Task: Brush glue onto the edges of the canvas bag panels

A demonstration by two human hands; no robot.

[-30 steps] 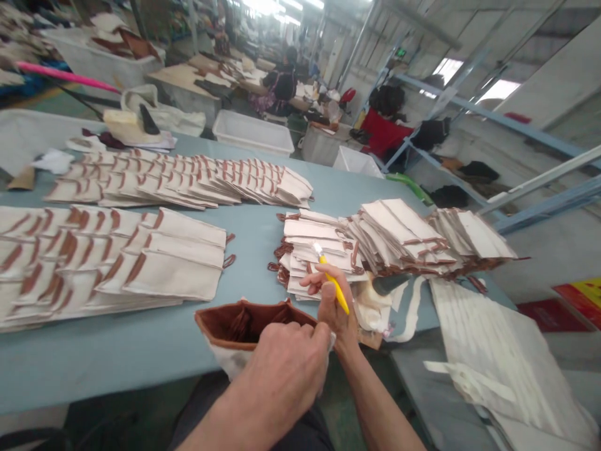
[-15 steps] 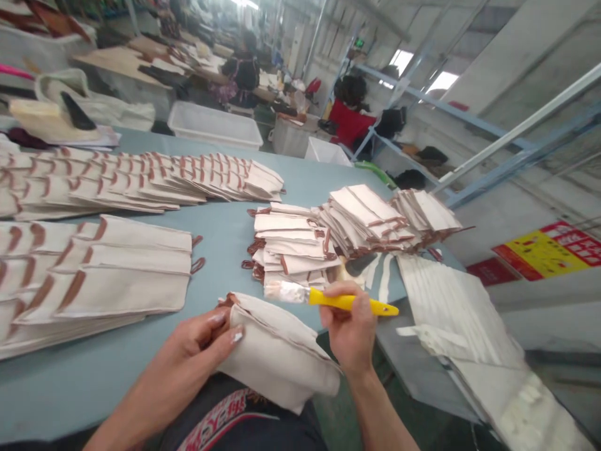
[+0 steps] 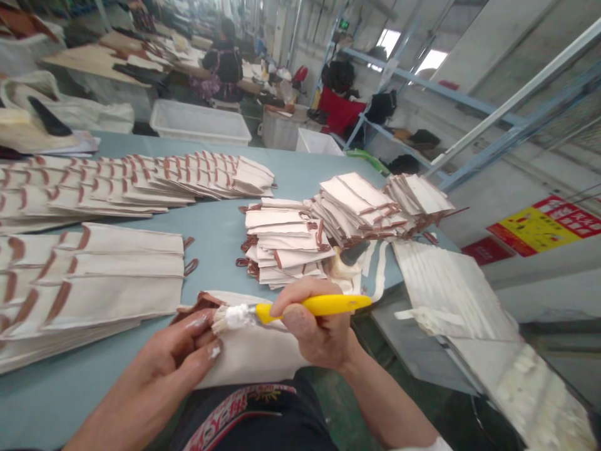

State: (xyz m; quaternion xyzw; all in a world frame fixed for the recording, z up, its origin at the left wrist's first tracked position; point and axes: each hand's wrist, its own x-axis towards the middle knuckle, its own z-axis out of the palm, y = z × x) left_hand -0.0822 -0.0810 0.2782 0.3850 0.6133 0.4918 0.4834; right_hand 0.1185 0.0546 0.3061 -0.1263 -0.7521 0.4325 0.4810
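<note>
My left hand [image 3: 183, 351] pinches the left end of a cream fabric piece [image 3: 263, 357] with brown edging, held at the table's near edge. White smears show on its fingertips. In my right hand [image 3: 319, 326] is a paintbrush [image 3: 328, 304] with a yellow handle, its bristles loaded with white paste. The bristle tips point left and meet the fabric's brown-edged end, close beside my left fingers. Just beyond lies a stack of similar cream pieces [image 3: 282, 228] with brown loops.
Overlapping rows of cream pieces [image 3: 122, 266] cover the table's left side. More stacks [image 3: 357, 200] stand at the right, near a container with a dark-handled tool [image 3: 354, 254]. A strip-covered board [image 3: 451, 288] slopes off the right edge. A person [image 3: 225, 62] is in the background.
The brush has moved left and down from above the fabric onto its brown-edged end. My left hand has shifted slightly left with the fabric, and the view has turned a little.
</note>
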